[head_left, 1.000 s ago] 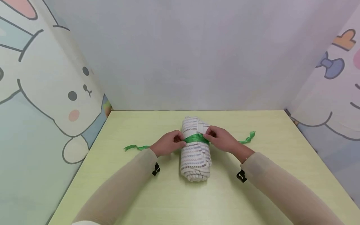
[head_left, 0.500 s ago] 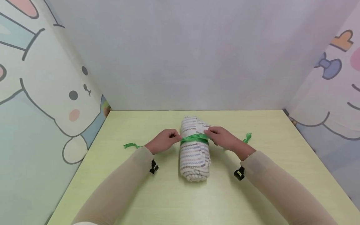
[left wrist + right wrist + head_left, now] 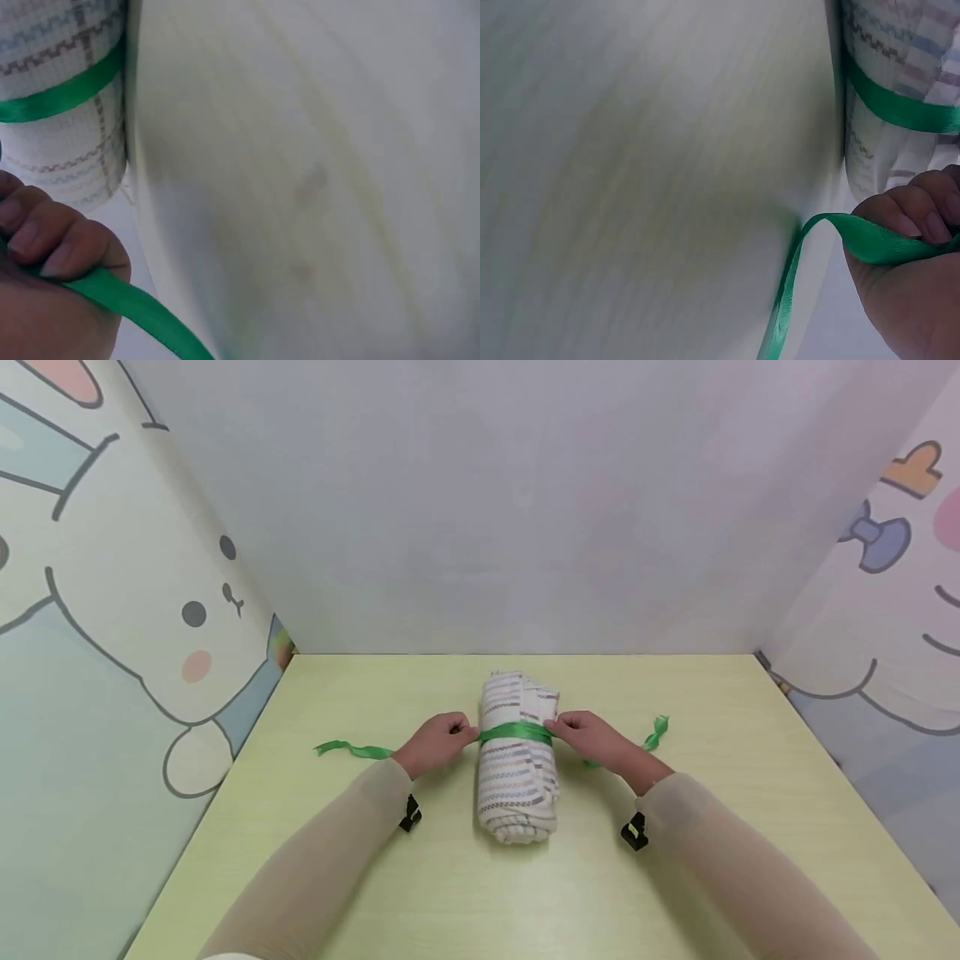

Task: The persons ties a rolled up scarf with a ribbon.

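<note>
A rolled cloth (image 3: 513,785), white with striped patterning, lies lengthwise on the table in the head view. Around its middle runs a green ribbon (image 3: 517,731). My left hand (image 3: 437,743) grips one ribbon end at the roll's left side, and my right hand (image 3: 596,739) grips the other at the right. In the left wrist view, curled fingers (image 3: 64,236) hold the ribbon, whose tail trails out below the fist. The right wrist view likewise shows fingers (image 3: 922,206) closed on the ribbon, its tail (image 3: 784,300) dropping toward the table.
The pale yellow-green table (image 3: 450,893) carries the roll near its middle. Loose ribbon tails lie left (image 3: 352,749) and right (image 3: 656,732) of the hands. A plain wall (image 3: 525,510) stands behind, with cartoon-printed panels on both sides.
Both hands took hold of the ribbon at the roll's sides. The left hand drew slightly outward. The band, twisted half a second ago, now lies flatter and taut across the cloth.
</note>
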`<state>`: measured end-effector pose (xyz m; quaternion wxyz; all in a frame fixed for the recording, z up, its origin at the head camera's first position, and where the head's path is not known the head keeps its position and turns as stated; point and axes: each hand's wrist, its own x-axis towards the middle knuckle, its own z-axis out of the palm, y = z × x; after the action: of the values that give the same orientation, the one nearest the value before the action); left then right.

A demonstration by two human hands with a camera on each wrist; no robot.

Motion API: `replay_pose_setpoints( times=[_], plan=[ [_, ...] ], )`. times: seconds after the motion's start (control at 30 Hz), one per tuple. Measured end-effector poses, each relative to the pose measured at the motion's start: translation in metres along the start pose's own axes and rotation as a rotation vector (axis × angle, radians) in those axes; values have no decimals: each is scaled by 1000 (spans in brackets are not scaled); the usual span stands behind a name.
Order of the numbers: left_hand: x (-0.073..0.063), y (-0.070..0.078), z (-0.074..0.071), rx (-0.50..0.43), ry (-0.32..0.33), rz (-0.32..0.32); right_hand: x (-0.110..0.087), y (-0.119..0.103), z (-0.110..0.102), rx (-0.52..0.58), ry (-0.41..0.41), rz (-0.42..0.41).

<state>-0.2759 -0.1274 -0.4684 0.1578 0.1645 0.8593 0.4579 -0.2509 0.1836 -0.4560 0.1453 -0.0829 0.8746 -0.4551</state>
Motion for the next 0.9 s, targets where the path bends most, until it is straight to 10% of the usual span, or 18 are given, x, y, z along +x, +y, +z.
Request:
replay_pose_setpoints(
  times=[0.37, 0.9],
  plan=[
    [-6, -12, -19, 49, -24, -2, -8, 3, -17, 79, 26, -22],
    [-40, -49, -82, 187, -11, -74, -43, 21, -69, -56, 165, -50]
  ],
)
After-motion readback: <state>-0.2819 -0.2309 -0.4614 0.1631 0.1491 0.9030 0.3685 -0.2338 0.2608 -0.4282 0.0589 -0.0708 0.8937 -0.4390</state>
